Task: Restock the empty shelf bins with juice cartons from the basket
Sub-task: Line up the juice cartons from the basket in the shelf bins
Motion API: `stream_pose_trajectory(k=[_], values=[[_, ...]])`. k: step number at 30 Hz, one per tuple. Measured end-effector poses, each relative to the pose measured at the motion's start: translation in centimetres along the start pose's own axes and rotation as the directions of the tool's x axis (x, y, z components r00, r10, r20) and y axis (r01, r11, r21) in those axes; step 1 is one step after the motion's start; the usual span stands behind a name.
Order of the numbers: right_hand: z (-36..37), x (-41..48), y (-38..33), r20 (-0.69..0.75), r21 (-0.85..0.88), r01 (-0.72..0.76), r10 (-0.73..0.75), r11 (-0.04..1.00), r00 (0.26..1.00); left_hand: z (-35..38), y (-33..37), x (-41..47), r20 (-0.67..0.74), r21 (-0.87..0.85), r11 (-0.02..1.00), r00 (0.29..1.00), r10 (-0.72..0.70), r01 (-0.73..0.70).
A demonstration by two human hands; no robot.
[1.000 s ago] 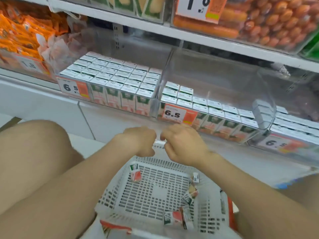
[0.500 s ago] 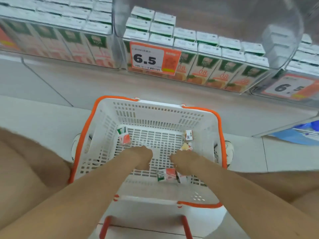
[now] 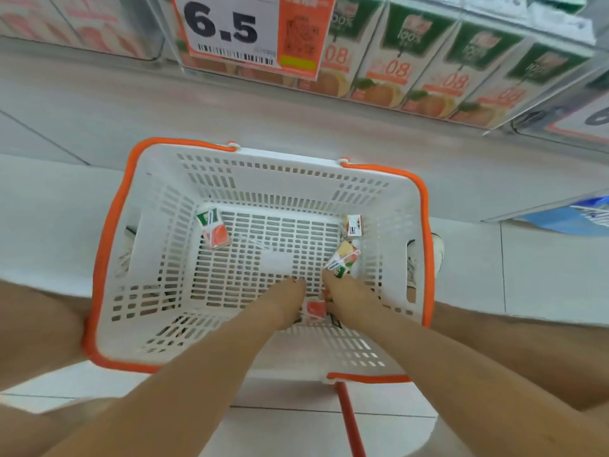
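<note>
- Nearest juice carton (image 3: 314,312): lies on the basket floor at the near side, wedged in the gap between the two wrists. Only a red face shows, so its long axis cannot be read.
- Left hand (image 3: 286,303): reaches down into the basket and sits just beside that carton on its left. The fingers point downward, away from the camera. Whether they grasp the carton or lie loose cannot be told.
- Right hand (image 3: 346,296): flanks the same carton on its right, about as close as the left. Its grip is likewise hidden by the back of the hand.
- Tilted carton (image 3: 342,258): lies just beyond the right fingertips, leaning, its long axis running diagonally toward the far right. The right hand is clearly the nearer.
- Corner carton (image 3: 354,225): sits farther out, against the far right wall.
- Lone carton (image 3: 213,230): lies in the far left corner, well apart from both hands. The left hand is the nearer.
- Basket (image 3: 108,242): white mesh with an orange rim, standing on the floor (image 3: 59,199).
- Shelved cartons (image 3: 405,57): stand upright in the clear shelf bin (image 3: 507,122) above and beyond the basket, beside the price label (image 3: 230,31). Judged from this, a lift would travel up and forward.
</note>
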State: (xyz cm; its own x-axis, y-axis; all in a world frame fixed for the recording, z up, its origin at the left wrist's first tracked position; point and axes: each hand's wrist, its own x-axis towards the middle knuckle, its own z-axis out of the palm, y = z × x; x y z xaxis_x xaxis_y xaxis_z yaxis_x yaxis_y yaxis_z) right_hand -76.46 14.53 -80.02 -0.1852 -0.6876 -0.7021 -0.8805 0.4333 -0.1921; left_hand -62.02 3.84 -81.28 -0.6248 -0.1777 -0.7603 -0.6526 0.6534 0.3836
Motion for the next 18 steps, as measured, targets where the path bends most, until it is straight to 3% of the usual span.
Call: stream_pose_trajectory(k=[7, 11, 16, 18], values=[[-4.6, -1.5, 1.9, 0.016, 0.309, -0.053, 0.051, 0.950, 0.999, -1.3, -0.3, -0.4, 0.023, -0.118, 0.993, 0.999, 0.030, -0.027], [-7.1, -2.2, 1.4, 0.003, 0.496, -0.023, 0.025, 0.868, 1.000, -4.0, -0.9, -2.4, 0.067, -0.112, 0.992, 0.997, -0.049, 0.056], [-11.7, -5.3, -2.1, -0.127, 0.679, 0.104, -0.022, 0.726, 0.992, -8.8, -1.3, -6.8, 0.022, -0.215, 0.969, 0.993, -0.119, 0.121], [-13.7, -6.8, -3.8, -0.204, 0.709, 0.155, -0.010, 0.688, 0.979, -10.8, -1.5, -8.7, -0.027, -0.339, 0.935, 0.992, -0.120, 0.104]])
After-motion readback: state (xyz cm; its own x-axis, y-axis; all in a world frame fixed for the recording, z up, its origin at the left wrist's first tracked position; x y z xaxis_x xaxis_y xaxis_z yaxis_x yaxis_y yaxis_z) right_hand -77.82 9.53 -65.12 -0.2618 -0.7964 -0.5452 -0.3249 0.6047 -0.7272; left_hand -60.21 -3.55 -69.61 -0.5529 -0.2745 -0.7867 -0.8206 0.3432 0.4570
